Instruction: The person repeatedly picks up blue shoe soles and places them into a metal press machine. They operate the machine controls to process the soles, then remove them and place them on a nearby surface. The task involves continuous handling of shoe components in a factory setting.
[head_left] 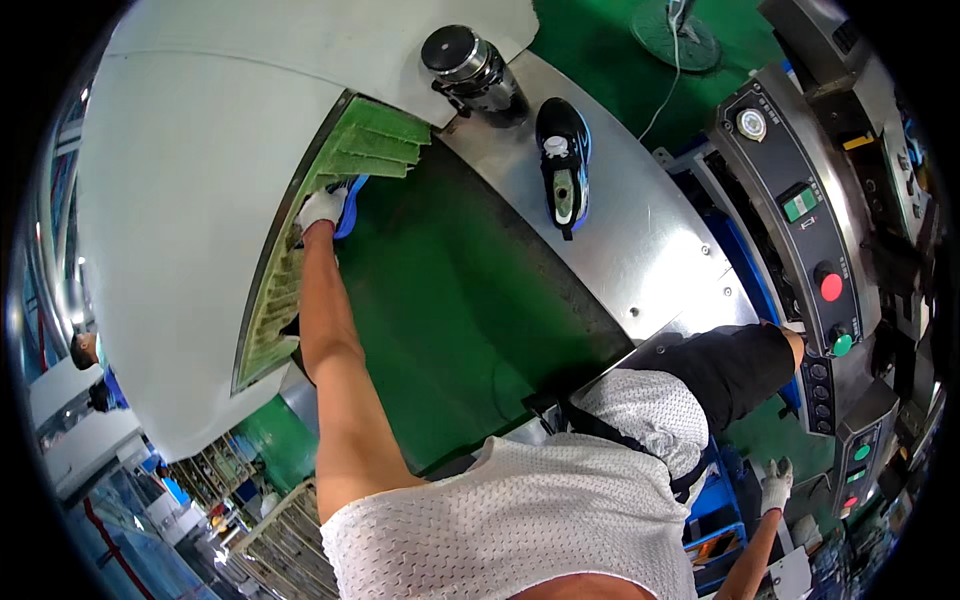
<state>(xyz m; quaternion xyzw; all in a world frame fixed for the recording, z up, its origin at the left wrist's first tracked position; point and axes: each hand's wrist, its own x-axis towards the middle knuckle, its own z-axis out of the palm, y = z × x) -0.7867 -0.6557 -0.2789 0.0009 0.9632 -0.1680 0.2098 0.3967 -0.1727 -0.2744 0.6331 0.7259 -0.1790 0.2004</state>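
My left hand (322,207), in a white glove, reaches into the opening of a large white machine. It is closed on a shoe (347,208) with a blue sole, beside a green strip curtain (372,140); the hand hides part of the shoe. Another shoe (563,165), black with blue edging and a pale last-like insert, lies apart from both hands on the metal ledge. Low on the right, my right hand (777,485), also gloved, hangs out to the side near a blue crate (715,500). Its fingers look apart, with nothing visible in them.
A dark flask (475,75) stands on the metal ledge (650,260) beside the black shoe. A control panel (800,220) with red and green buttons lines the right side. White machine housing (190,200) fills the left. Other people (95,365) are far off at left.
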